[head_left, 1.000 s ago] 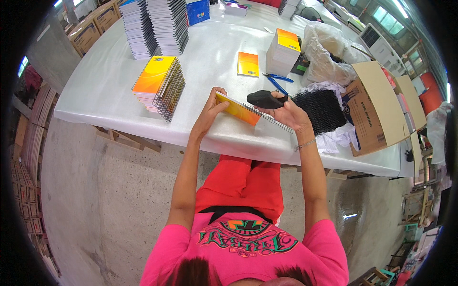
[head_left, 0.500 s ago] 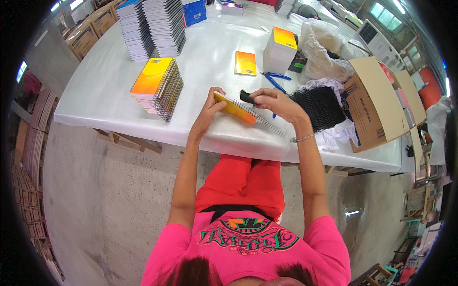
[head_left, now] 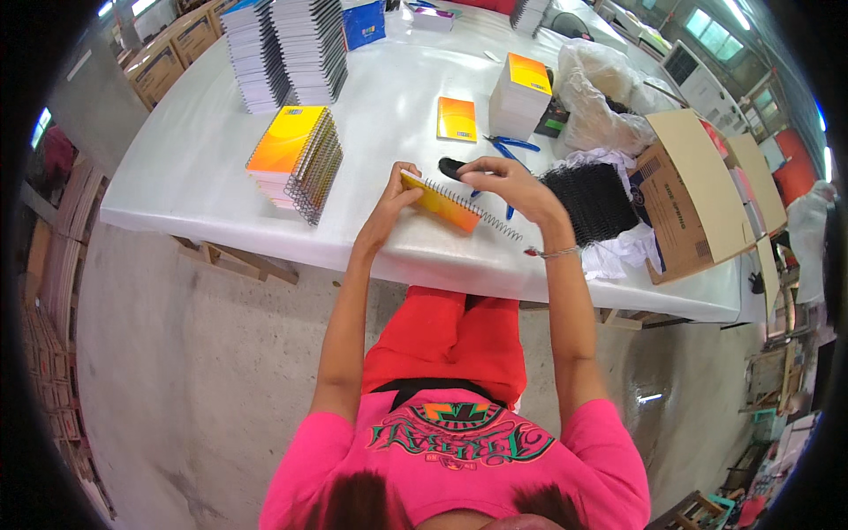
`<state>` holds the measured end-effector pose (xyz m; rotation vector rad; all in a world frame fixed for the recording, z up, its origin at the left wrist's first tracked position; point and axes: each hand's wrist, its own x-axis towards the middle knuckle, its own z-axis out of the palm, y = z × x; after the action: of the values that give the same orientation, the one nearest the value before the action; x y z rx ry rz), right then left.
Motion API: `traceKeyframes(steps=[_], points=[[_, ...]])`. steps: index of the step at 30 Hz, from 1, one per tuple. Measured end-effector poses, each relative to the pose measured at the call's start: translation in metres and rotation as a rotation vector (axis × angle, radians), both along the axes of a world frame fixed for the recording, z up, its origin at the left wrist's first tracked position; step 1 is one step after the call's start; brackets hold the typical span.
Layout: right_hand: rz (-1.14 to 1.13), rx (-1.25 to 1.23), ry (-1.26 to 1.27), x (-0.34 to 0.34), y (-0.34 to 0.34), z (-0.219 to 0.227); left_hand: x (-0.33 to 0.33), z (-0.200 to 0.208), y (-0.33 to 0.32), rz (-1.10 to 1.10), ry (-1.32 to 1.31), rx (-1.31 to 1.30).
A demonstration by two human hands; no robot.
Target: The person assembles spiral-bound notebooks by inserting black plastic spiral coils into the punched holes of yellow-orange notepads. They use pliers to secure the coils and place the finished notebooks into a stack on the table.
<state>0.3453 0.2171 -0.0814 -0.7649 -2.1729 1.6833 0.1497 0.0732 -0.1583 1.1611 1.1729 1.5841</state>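
My left hand is closed on a small orange-yellow notebook, held slanted at the table's front edge. A wire spiral coil runs along its upper edge, and its loose end sticks out past the right corner. Just above the coil, my right hand is closed on a small black oblong object, whose kind I cannot make out. Blue-handled cutting pliers lie beyond my right hand, which partly covers blue handles below them. Farther back rests a single orange booklet.
Left on the white table stands a pile of coil-bound orange notebooks; tall stacks of spiral notebooks rise behind. To the right are a stack of orange-topped booklets, black coils on crumpled paper, a plastic bag and an open cardboard box.
My right hand has shifted slightly left with the black object, which now appears more tilted. The notebook stays in my left hand, nearly still.
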Motion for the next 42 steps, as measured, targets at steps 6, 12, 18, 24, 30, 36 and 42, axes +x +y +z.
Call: traceKeyframes(steps=[6, 12, 18, 24, 30, 36, 42], points=[[0.013, 0.494, -0.480, -0.014, 0.002, 0.001, 0.002, 0.000, 0.000, 0.015, 0.010, -0.014], [0.097, 0.597, -0.365, -0.009, 0.002, 0.003, 0.005, 0.003, 0.001, 0.006, -0.017, 0.040], [0.052, 0.243, -0.147, -0.013, 0.015, 0.017, 0.005, 0.011, -0.005, 0.033, 0.041, -0.010], [0.070, 0.148, -0.184, -0.025, 0.012, 0.014, 0.003, 0.009, -0.005, 0.014, 0.020, -0.018], [0.113, 0.235, -0.321, -0.025, 0.027, -0.001, 0.007, 0.017, -0.008, 0.005, 0.010, -0.039], [-0.244, 0.450, 0.026, -0.007, 0.039, -0.032, 0.010, -0.001, 0.000, 0.180, 0.120, 0.060], [-0.102, 0.739, 0.108, -0.003, -0.014, 0.009, 0.047, -0.006, -0.011, 0.361, -0.050, 0.103]])
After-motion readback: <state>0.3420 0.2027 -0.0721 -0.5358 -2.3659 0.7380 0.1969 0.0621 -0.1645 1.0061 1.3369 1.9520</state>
